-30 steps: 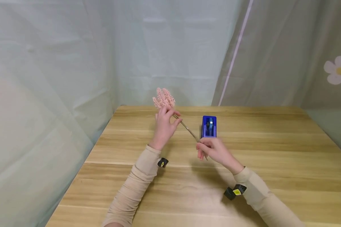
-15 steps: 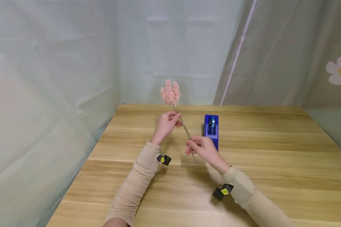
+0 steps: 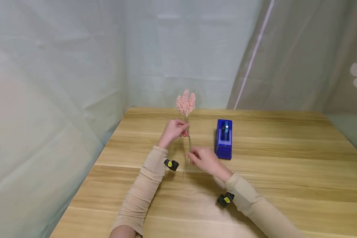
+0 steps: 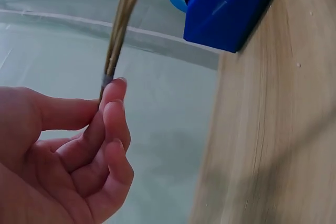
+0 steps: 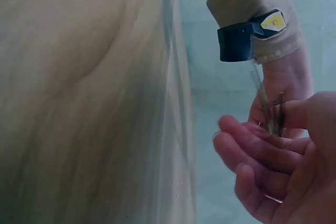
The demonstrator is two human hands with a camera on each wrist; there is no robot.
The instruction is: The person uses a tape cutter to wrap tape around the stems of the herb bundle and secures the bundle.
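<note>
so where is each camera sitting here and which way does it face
Head: worn on the head, looking forward and down at the table; both sleeves, the left hand and right hand show.
Left wrist: at the left hand, looking along the stems to the tape dispenser.
Right wrist: at the right hand, facing the left wrist.
All three views show the stems.

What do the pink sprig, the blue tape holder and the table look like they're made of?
Sprig: probably artificial, with grainy pink foam-like tips on thin, wiry stems. Tape holder: likely plastic, a smooth, glossy, uniformly blue moulded body. Table: wood or wood-look laminate, with pale grain lines and plank seams and a matte to satin finish.
</note>
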